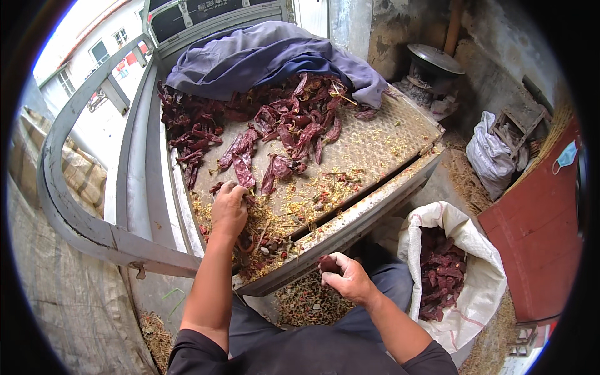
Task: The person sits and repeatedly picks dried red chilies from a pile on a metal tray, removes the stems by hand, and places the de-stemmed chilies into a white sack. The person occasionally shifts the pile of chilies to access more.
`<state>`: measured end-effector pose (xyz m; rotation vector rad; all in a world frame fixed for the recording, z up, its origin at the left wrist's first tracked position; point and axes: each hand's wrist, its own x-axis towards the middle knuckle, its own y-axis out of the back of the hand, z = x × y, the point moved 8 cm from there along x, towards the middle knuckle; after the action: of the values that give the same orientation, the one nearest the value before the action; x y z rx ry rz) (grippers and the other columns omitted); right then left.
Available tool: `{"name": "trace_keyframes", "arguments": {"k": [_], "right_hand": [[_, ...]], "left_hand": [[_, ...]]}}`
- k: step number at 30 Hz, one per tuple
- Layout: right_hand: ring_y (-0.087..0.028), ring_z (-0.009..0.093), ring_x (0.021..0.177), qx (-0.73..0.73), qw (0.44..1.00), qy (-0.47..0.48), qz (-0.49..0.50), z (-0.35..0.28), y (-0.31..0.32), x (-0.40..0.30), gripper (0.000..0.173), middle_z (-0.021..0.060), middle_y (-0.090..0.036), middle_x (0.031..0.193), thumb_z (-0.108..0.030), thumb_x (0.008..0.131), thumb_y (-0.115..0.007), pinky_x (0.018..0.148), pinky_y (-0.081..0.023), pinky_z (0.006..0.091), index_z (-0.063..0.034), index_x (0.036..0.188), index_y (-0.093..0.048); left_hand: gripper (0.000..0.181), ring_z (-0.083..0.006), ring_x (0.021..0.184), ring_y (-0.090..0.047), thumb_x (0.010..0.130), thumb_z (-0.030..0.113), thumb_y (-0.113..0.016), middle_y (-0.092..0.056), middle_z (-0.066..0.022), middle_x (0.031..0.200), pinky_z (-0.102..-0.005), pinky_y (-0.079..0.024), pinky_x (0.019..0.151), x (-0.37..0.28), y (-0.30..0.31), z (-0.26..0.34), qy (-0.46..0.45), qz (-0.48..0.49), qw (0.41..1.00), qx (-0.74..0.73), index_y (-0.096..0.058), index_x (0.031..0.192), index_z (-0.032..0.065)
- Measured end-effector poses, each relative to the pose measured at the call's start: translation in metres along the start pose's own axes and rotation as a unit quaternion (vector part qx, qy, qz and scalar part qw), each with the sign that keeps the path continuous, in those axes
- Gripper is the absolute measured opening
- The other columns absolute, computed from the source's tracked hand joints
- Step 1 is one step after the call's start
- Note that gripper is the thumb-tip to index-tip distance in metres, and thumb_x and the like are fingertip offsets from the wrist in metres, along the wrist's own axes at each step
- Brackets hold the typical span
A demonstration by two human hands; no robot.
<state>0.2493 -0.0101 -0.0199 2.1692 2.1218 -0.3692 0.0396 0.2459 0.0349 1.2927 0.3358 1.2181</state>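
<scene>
A heap of dried red chili peppers (pixel 300 126) lies on the metal truck bed (pixel 370 140), with a few nearer ones spread towards me. My left hand (pixel 229 208) reaches over the bed, its fingers curled down at the near tip of a wrinkled pepper (pixel 243 171). The palm side is hidden, so whether it grips anything does not show. Near my lap, my right hand (pixel 347 279) holds a dark red dried pepper (pixel 329 265) between thumb and fingers. An open white woven sack (pixel 478 300) stands to my right, with dried peppers (pixel 440 276) inside.
Yellow seeds (pixel 389 145) and plant scraps litter the bed. A purple-blue cloth (pixel 253 56) covers the heap's far side. A curved metal rail (pixel 51 187) bounds the left. Plant debris (pixel 314 297) lies below the bed edge. Behind the sack are a stove (pixel 429 70) and a bundled white sack (pixel 490 154).
</scene>
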Motion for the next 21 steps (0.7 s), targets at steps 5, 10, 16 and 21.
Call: {"name": "trace_keyframes", "arguments": {"k": [5,10,16,21], "right_hand": [[-0.06,0.007,0.088,-0.05,0.997,0.012,0.054,-0.012,0.0,0.007,0.03,-0.001,-0.068,0.095,-0.018,0.092,-0.08,0.082,-0.052,0.027,-0.002,0.115,-0.069],[-0.064,0.012,0.089,-0.159,0.971,0.167,0.07,-0.061,-0.026,0.039,0.029,0.0045,-0.069,0.097,-0.016,0.094,-0.08,0.082,-0.053,0.0303,-0.0042,0.119,-0.072],[-0.072,0.029,0.098,-0.265,0.899,0.344,0.065,-0.126,-0.068,0.065,0.035,0.0148,-0.07,0.108,-0.014,0.09,-0.081,0.087,-0.057,0.0376,-0.0066,0.122,-0.071],[-0.069,0.033,0.091,-0.297,0.9,0.318,0.006,-0.128,-0.073,0.076,0.018,0.0127,-0.069,0.096,-0.012,0.087,-0.078,0.08,-0.056,0.0416,-0.0083,0.104,-0.073]], "left_hand": [[0.037,-0.027,0.109,-0.071,0.082,-0.015,-0.065,-0.068,-0.0149,0.122,-0.0347,-0.057,0.092,-0.035,0.036,0.014,0.027,0.086,0.957,-0.276,-0.076,0.112,0.0063],[0.031,-0.017,0.102,-0.071,0.09,-0.014,-0.066,-0.073,-0.0094,0.113,-0.0288,-0.056,0.088,-0.064,0.045,0.014,0.037,0.12,0.921,-0.369,-0.074,0.114,0.0034],[0.024,-0.0126,0.105,-0.068,0.099,-0.006,-0.069,-0.074,-0.0085,0.115,-0.027,-0.054,0.092,-0.086,0.036,0.038,0.074,0.053,0.864,-0.495,-0.07,0.122,0.0004],[0.034,-0.0145,0.096,-0.073,0.104,0.002,-0.064,-0.076,-0.0101,0.111,-0.0294,-0.059,0.086,-0.104,0.047,0.062,0.087,-0.033,0.89,-0.447,-0.066,0.138,0.0018]]}}
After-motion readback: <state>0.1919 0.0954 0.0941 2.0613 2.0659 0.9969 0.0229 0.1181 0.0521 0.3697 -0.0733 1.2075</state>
